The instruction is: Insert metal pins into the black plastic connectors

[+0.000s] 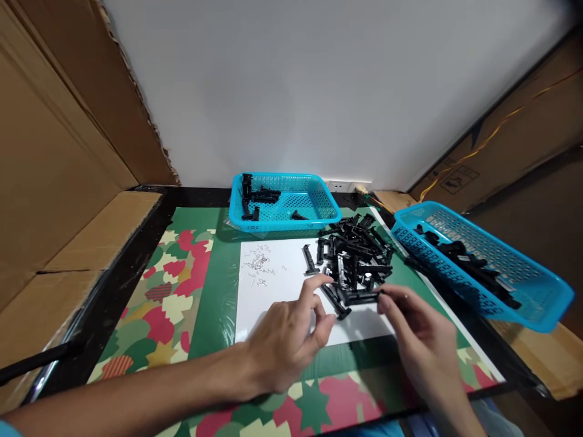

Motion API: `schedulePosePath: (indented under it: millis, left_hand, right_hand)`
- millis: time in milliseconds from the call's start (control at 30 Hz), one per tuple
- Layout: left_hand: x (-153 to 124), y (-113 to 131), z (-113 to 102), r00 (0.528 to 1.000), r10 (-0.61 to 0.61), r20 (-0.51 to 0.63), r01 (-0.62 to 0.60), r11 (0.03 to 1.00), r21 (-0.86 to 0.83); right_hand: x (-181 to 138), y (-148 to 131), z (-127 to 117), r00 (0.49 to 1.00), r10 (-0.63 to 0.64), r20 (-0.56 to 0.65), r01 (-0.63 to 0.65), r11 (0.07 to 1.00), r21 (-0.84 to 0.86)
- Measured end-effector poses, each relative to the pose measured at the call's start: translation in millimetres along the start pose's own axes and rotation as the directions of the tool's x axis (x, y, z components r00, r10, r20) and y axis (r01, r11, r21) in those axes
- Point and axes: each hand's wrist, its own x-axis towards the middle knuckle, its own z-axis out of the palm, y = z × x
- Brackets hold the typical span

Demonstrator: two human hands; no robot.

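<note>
My right hand pinches one end of a long black plastic part, holding it level over the white sheet. Facing it from the left is my left hand, its thumb and index finger apart with nothing visible between them. The left index fingertip comes close to the free end of the part; whether they touch I cannot tell. A heap of similar black parts lies just beyond my hands. On the left of the sheet is a scatter of tiny thin wire pieces, perhaps small springs.
A blue basket with several black parts stands at the back, against the wall. Another blue basket with black parts sits tilted at the right. Cardboard walls the left side. A wall socket and yellow cord are behind.
</note>
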Motion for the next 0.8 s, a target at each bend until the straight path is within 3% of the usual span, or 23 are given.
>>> schedulePosePath:
  millis: [100, 267, 433, 567, 667, 800]
  left_hand:
    - [1.6, -0.6, -1.3, 0.999, -0.042, 0.015, 0.043, 0.995, -0.091]
    - [5.1, -2.6, -2.1, 0.995, -0.089, 0.041, 0.091, 0.994, -0.053]
    - [5.3, -2.0, -2.5, 0.996, -0.084, 0.033, 0.084, 0.996, -0.002]
    - [5.1, -3.7, -0.8, 0.997, -0.074, 0.020, 0.073, 0.997, 0.040]
    - [4.1, -8.2, 4.0, 0.999, -0.039, 0.029, 0.036, 0.993, 0.110]
    - [1.8, -16.4, 12.0, 0.998, 0.041, 0.051, -0.049, 0.982, 0.184]
  right_hand:
    - [40.9, 11.6, -12.0, 0.994, -0.047, 0.099, 0.062, 0.987, -0.151]
    - [98.9, 10.3, -11.0, 0.945, -0.180, 0.274, 0.252, 0.934, -0.255]
    - [123.6, -3.4, -0.3, 0.871, -0.190, 0.452, 0.351, 0.885, -0.305]
    - [142.8, -28.0, 7.4, 0.787, -0.240, 0.569, 0.441, 0.864, -0.245]
    - [169.4, -52.7, 29.6, 0.743, -0.289, 0.603, 0.494, 0.845, -0.203]
    - [220.3, -66.2, 82.9, 0.721, -0.294, 0.628, 0.543, 0.802, -0.248]
